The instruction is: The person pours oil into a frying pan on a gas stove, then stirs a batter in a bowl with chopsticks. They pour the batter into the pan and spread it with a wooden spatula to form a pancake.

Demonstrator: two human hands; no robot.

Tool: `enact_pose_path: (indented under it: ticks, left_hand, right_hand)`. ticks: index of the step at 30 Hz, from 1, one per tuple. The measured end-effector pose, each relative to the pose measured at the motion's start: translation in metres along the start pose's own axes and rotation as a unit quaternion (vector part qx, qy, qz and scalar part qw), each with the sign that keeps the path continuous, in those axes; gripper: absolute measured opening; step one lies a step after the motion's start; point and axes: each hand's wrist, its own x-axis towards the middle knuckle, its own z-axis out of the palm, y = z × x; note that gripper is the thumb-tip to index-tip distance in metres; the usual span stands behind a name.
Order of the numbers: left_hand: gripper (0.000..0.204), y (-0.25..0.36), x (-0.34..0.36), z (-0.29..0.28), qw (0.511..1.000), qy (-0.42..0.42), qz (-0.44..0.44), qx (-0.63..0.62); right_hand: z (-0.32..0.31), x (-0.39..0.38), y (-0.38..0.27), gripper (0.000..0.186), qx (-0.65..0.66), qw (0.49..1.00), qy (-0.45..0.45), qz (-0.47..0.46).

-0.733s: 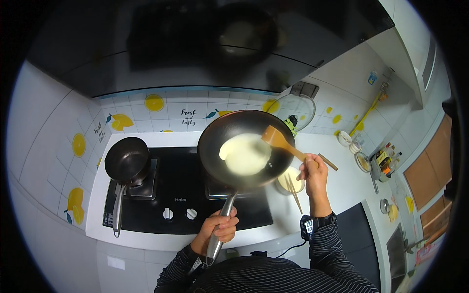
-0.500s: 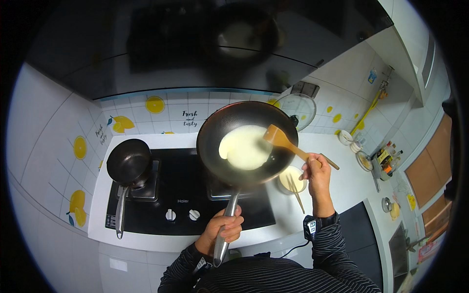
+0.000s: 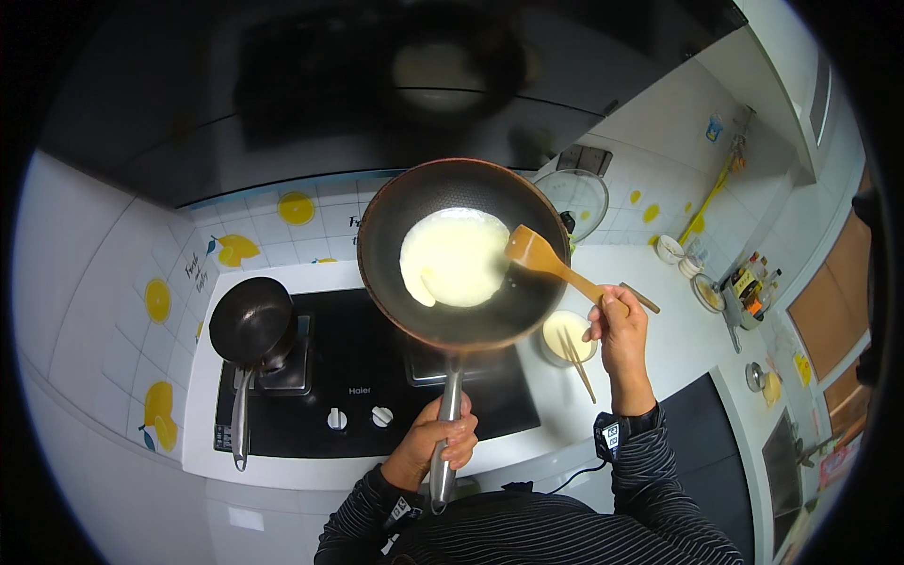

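My left hand (image 3: 440,443) is wrapped round the metal handle of a large dark frying pan (image 3: 386,207), which is lifted over the right part of the hob. A round sheet of pale yellow batter (image 3: 455,257) lies on the pan's floor, with a small lobe at its lower left. In my right hand (image 3: 621,336) is a wooden spatula (image 3: 537,254); its blade is inside the pan by the right edge of the batter. Below that hand, a bowl of pale batter (image 3: 554,334) stands on the counter with chopsticks (image 3: 577,365) resting in it.
A small dark saucepan (image 3: 251,320) sits on the left burner of the black glass hob (image 3: 367,353). Behind the pan, a glass lid (image 3: 579,202) leans against the tiled wall. Sauce bottles (image 3: 753,292) and small dishes line the right counter. The dark range hood (image 3: 311,104) overhangs everything.
The pan has risen and tipped, its far rim now higher in view. The batter has spread into a rounder sheet and shifted left in view. Both hands keep their holds.
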Motion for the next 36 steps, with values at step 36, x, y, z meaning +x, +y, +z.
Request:
enact_pose_path:
  ticks: [36]
  left_hand:
    - [0.014,0.024,-0.001,0.033,0.956,0.254,-0.059,0.138]
  right_hand:
    - [-0.015,0.014,0.07,0.016,0.122,0.98,0.033,0.153]
